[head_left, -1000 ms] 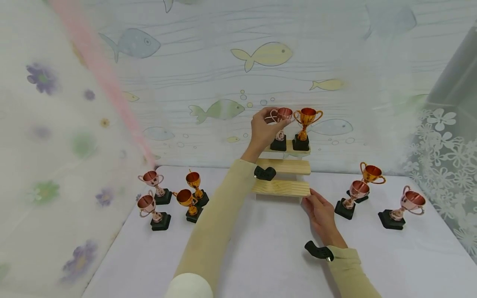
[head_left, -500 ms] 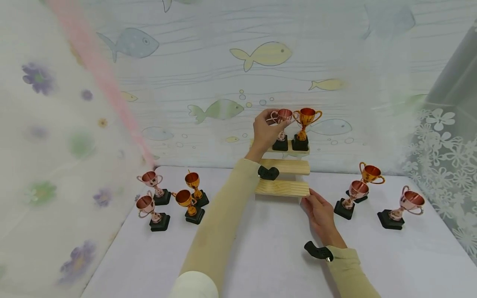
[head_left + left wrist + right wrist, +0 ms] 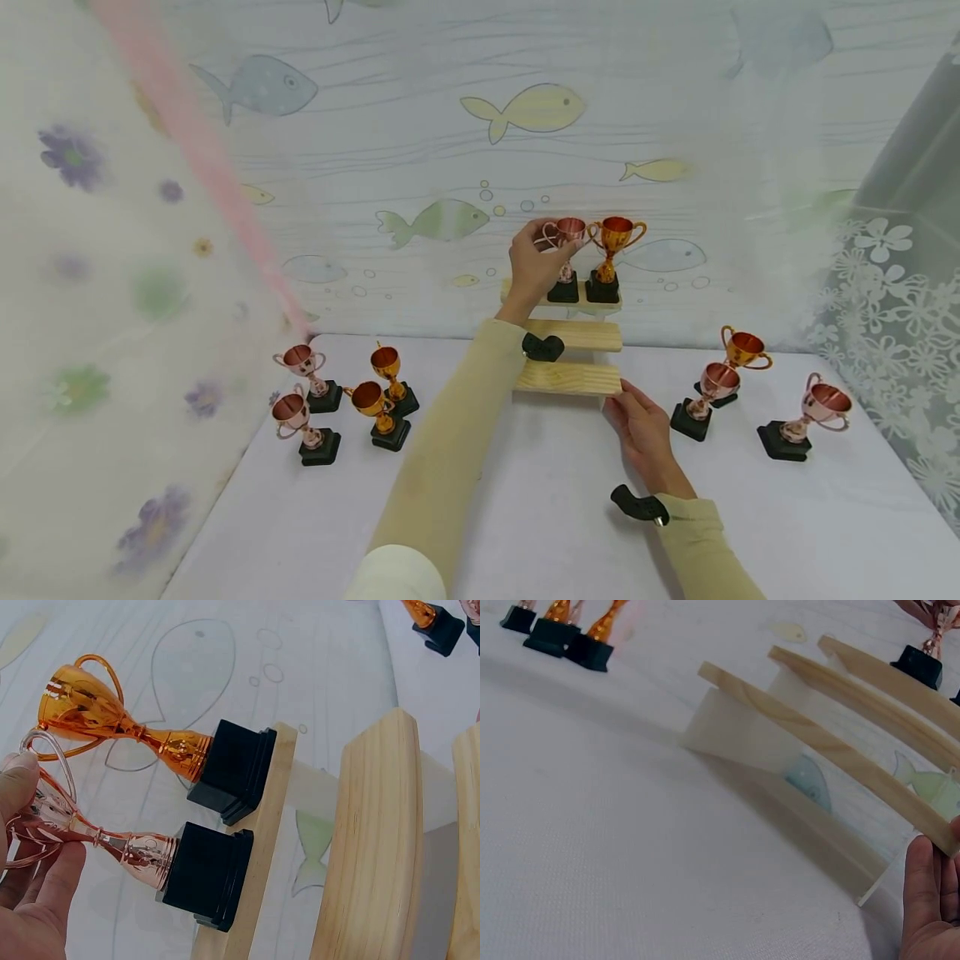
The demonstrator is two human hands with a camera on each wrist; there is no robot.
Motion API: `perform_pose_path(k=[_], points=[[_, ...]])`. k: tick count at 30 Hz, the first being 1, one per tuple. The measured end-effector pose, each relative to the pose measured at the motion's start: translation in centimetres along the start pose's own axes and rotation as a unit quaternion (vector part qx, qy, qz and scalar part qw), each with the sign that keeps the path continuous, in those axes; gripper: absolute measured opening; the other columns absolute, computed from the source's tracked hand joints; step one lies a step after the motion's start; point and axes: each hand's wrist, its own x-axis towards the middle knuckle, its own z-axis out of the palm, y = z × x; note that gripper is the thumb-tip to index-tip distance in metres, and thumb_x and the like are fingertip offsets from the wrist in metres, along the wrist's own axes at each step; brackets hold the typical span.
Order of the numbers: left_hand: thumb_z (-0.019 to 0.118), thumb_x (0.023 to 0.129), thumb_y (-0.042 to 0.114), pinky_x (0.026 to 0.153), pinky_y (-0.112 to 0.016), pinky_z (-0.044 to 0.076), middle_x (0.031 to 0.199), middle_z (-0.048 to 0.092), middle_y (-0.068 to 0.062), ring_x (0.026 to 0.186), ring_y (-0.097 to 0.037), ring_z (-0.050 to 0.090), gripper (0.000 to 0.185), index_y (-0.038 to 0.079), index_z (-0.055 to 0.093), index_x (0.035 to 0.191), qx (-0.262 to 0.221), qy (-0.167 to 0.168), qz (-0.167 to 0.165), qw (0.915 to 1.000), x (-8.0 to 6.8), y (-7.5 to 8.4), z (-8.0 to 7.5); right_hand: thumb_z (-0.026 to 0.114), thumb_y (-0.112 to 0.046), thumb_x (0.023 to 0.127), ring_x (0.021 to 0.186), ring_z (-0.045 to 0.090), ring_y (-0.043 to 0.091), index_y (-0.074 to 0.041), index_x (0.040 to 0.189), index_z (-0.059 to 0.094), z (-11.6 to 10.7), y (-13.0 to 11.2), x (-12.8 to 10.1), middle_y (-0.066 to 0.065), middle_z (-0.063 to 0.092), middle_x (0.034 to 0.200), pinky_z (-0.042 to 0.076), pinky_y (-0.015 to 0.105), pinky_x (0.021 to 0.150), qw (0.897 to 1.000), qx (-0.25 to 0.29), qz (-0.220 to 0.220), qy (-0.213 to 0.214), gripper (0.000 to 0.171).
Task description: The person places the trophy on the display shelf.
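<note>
My left hand pinches the cup of a rose-gold trophy between thumb and fingers. That trophy stands upright, its black base on the top board of a three-step wooden display stand. Close on its right is a gold trophy, also on the top board; a narrow gap parts their bases in the left wrist view. My right hand grips the right end of the stand's lowest board, fingers under it and thumb at its edge. The left forearm hides part of the table.
On the left of the white table stand two rose-gold trophies and two gold trophies. On the right are a gold trophy and two rose-gold trophies. A fish-patterned curtain hangs behind the stand.
My left hand has slid the rose-gold trophy slightly right, closer to the gold one, mostly during the first half second. The right hand has stayed at the lowest board.
</note>
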Motion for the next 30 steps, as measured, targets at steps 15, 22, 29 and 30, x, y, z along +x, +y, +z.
perform_pose_path(k=[15, 22, 29, 30], points=[[0.08, 0.089, 0.01, 0.082, -0.026, 0.058, 0.113, 0.066, -0.019, 0.104, -0.031, 0.068, 0.041, -0.001, 0.063, 0.124, 0.001, 0.006, 0.001, 1.0, -0.1, 0.2, 0.3, 0.05, -0.008, 0.105, 0.106, 0.063, 0.002, -0.002, 0.154, 0.038, -0.1, 0.1, 0.1, -0.007, 0.062, 0.113, 0.051, 0.016, 0.1, 1.0, -0.001, -0.003, 0.003, 0.051], [0.082, 0.087, 0.011, 0.085, -0.026, 0.059, 0.118, 0.064, -0.017, 0.109, -0.028, 0.065, 0.054, 0.001, 0.057, 0.134, -0.001, 0.001, -0.016, 0.9999, -0.2, 0.3, 0.1, 0.05, -0.008, 0.104, 0.106, 0.064, 0.003, -0.002, 0.154, 0.038, 0.1, 0.1, 0.1, -0.006, 0.061, 0.116, 0.051, 0.017, 0.1, 1.0, 0.002, -0.003, 0.005, 0.052], [0.084, 0.085, 0.014, 0.104, -0.037, 0.053, 0.137, 0.054, -0.019, 0.126, -0.03, 0.055, 0.08, 0.004, 0.039, 0.151, 0.014, -0.004, -0.028, 0.9995, -1.2, 0.6, -0.4, 0.051, -0.009, 0.105, 0.107, 0.063, 0.003, -0.004, 0.155, 0.037, 0.1, 0.1, 0.0, -0.006, 0.061, 0.116, 0.05, 0.016, 0.101, 1.0, 0.006, 0.003, 0.007, 0.053], [0.083, 0.085, 0.014, 0.106, -0.039, 0.052, 0.139, 0.052, -0.019, 0.127, -0.031, 0.054, 0.082, 0.003, 0.038, 0.152, 0.014, -0.002, -0.027, 0.9995, -1.4, 0.6, -0.5, 0.051, -0.01, 0.105, 0.107, 0.063, 0.003, -0.004, 0.155, 0.037, 0.0, 0.1, 0.1, -0.007, 0.062, 0.115, 0.051, 0.016, 0.1, 1.0, 0.006, 0.003, 0.009, 0.053]])
